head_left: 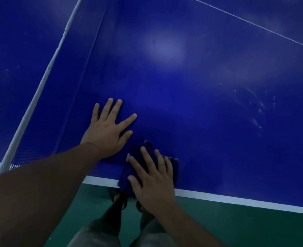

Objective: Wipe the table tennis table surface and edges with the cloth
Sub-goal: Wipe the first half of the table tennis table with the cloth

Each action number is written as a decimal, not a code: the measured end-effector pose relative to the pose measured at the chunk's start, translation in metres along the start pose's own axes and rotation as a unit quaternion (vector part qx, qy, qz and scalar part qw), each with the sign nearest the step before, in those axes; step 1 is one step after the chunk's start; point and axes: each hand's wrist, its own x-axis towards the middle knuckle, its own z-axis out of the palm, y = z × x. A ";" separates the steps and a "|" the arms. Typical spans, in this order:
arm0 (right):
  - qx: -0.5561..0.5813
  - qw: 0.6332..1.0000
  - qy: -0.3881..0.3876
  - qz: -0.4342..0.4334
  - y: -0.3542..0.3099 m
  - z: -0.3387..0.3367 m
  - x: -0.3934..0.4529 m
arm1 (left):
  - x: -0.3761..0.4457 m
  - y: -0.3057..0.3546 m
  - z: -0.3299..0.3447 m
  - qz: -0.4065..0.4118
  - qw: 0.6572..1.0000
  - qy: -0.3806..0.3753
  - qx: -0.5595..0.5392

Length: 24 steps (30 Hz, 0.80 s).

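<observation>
The blue table tennis table (pixel 200 97) fills most of the view, with a white line along its near edge (pixel 236 200). A dark blue cloth (pixel 129 173) lies bunched at that near edge, partly hanging over it. My right hand (pixel 152 179) presses flat on the cloth with straight, spread fingers. My left hand (pixel 108 129) rests flat on the bare table surface just left of the cloth, fingers spread, holding nothing. Much of the cloth is hidden under my right hand.
The net (pixel 72 97) with its white top band (pixel 40 86) runs diagonally at the left, close to my left hand. Dusty specks and smears (pixel 257 109) mark the surface at the right. Green floor (pixel 236 227) and my legs (pixel 122 229) are below the edge.
</observation>
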 end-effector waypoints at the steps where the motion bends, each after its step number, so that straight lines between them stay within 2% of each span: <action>1: -0.007 1.000 0.001 0.002 0.010 -0.004 0.005 | 0.000 0.000 0.000 0.001 1.000 0.000 -0.002; 5: -0.026 0.997 0.015 0.074 0.036 -0.020 0.044 | 0.000 0.000 0.000 0.011 1.000 0.005 -0.004; 8: -0.007 0.988 0.034 0.150 0.019 -0.015 0.051 | 0.001 0.001 -0.001 0.024 1.000 -0.002 0.003; 11: -0.014 0.996 0.028 0.089 0.008 -0.001 0.014 | 0.002 0.002 -0.002 0.018 1.000 0.002 0.000; 13: -0.013 0.999 0.026 0.041 0.027 -0.001 -0.008 | 0.001 0.002 -0.001 0.015 1.000 -0.001 -0.003; 15: -0.028 0.999 0.011 0.038 0.058 -0.011 -0.009 | 0.002 0.001 -0.001 0.013 1.000 -0.010 -0.002; 18: -0.045 0.990 -0.003 0.136 0.098 -0.029 0.024 | 0.004 0.000 0.001 0.008 1.000 -0.021 0.005; 21: 0.008 0.964 0.022 0.264 0.098 -0.030 0.068 | 0.005 0.001 0.002 0.008 1.000 -0.021 0.002; 22: 0.011 0.960 0.025 0.279 0.088 -0.028 0.075 | 0.005 0.002 0.001 0.008 1.000 -0.018 0.002; 24: -0.001 0.972 0.027 0.235 0.066 -0.021 0.067 | 0.005 0.002 0.000 0.007 1.000 -0.016 -0.001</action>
